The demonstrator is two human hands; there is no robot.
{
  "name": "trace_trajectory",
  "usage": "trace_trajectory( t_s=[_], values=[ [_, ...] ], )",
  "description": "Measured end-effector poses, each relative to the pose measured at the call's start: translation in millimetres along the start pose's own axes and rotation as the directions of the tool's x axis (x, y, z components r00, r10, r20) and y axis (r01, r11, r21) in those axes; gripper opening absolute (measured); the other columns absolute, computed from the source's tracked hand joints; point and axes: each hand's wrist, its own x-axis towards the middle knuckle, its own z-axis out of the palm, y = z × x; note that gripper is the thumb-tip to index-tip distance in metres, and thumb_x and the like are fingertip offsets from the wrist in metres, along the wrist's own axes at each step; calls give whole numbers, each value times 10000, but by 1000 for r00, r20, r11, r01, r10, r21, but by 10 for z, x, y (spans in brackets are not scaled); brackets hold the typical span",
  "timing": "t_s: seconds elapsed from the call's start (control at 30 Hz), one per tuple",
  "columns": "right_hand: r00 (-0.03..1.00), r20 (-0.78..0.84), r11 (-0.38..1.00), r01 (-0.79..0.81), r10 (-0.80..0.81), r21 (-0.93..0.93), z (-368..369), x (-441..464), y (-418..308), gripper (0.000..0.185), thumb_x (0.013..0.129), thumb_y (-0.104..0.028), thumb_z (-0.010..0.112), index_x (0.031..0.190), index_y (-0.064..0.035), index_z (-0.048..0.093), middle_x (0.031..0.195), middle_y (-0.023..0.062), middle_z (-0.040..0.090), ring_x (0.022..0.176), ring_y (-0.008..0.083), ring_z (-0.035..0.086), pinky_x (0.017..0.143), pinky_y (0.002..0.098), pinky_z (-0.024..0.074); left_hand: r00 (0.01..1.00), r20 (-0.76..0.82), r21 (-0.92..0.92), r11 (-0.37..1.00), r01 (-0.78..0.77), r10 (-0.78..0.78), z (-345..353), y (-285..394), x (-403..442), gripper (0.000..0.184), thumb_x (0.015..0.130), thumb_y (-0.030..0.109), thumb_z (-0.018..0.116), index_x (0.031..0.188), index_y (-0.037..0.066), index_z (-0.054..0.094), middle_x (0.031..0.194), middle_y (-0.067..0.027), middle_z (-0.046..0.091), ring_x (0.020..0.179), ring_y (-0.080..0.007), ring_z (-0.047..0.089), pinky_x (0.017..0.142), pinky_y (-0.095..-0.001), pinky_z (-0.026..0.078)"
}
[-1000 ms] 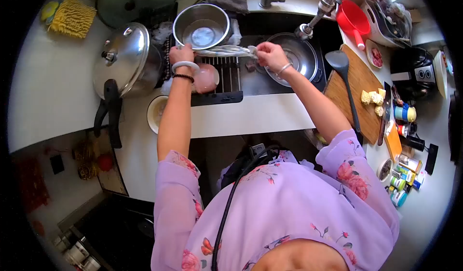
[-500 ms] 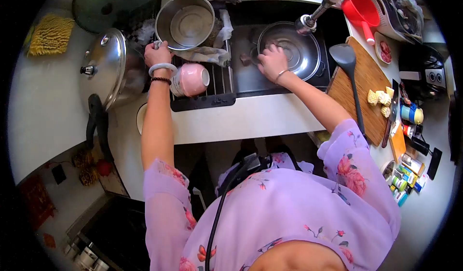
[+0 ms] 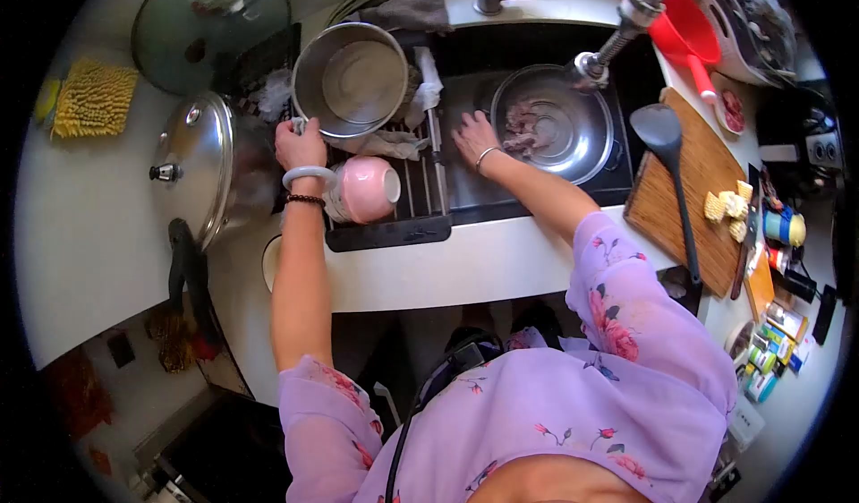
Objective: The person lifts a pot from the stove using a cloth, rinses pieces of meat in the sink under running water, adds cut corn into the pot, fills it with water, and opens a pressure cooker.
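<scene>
The left hand [image 3: 302, 149] pinches crumpled plastic [image 3: 298, 124] beside the pot [image 3: 310, 72]; the right hand [image 3: 475, 139] is open, left of the basin [image 3: 589, 145]. Meat pieces [image 3: 519, 127] inside look soft, slippery — best cupped from beneath.

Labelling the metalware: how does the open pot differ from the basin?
Contents: the basin holds meat pieces; none show in the open pot.
Place: the basin is in the sink; the open pot is up by the rack.
Shape: the open pot's walls look steeper than the basin's.
Shared: both round, silvery, lidless.
</scene>
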Motion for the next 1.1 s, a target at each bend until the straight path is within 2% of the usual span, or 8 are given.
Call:
trace_trajectory(
  t_s=[0.23,0.33,0.43,0.53,0.63,0.7,0.83,1.1],
  values=[
    [992,-60,931,-81,109,355,-1266,-1077,918,344,751,-241,629,1055,-88,577,1012,112,601,1020,256,531,859,399,412,993,-41,94,990,-102,106,-130,227,-119,394,773,305,697,989,-10,601,959,-210,652,892,-372,623,799,-436,464],
    [939,229,932,-304,258,196,-1475,-1290,1551,271,755,-98,557,1022,-76,592,976,120,604,1003,268,542,803,369,447,988,-95,90,990,-111,120,-205,331,-203,295,822,230,638,975,-13,572,982,-218,632,913,-395,590,797,-459,441],
    [896,-378,971,-191,234,147,-1430,-1118,2269,308,735,-77,551,1041,-81,589,984,122,569,943,273,541,771,389,438,955,-186,-7,972,-235,230,-279,363,-250,265,828,201,629,967,-15,563,963,-216,631,889,-400,585,778,-456,441],
    [788,-612,996,6,-56,-84,-1474,-259,2908,581,719,43,517,1288,-67,486,1359,106,470,1285,287,415,1037,389,361,939,-232,-97,954,-282,254,-498,620,-432,220,852,165,629,957,-14,555,883,-159,623,799,-277,587,729,-366,455],
    [847,-493,940,21,-198,-341,-1969,296,2742,574,743,-149,551,1308,-80,482,1418,115,411,1397,267,233,1135,445,209,942,-235,-253,920,-298,241,-675,743,-502,184,897,149,612,971,-10,555,868,-64,613,779,-104,544,705,-253,444],
    [919,-353,921,28,-177,-389,-1938,545,2731,425,781,-135,510,1191,-49,578,1344,118,483,1301,272,383,1113,455,242,954,-179,-606,737,-300,241,-852,985,-617,158,920,136,588,998,2,553,904,-29,602,804,-86,543,721,-234,443],
    [951,-306,967,-47,-33,-249,-1842,545,2810,319,790,-180,527,1068,-52,616,1193,111,578,1252,279,428,1076,464,278,981,-106,-788,588,-184,166,-1308,1332,-1029,180,929,122,562,1083,30,538,970,-36,589,888,-116,565,778,-258,455],
    [835,-550,983,110,-12,146,-1823,40,2773,470,728,-122,611,1191,-65,557,1346,117,477,1300,296,383,1081,474,271,954,66,-471,852,-228,291,-1598,1077,-1880,124,879,4,596,990,26,545,874,29,511,795,-65,467,724,-195,384]
  ],
)
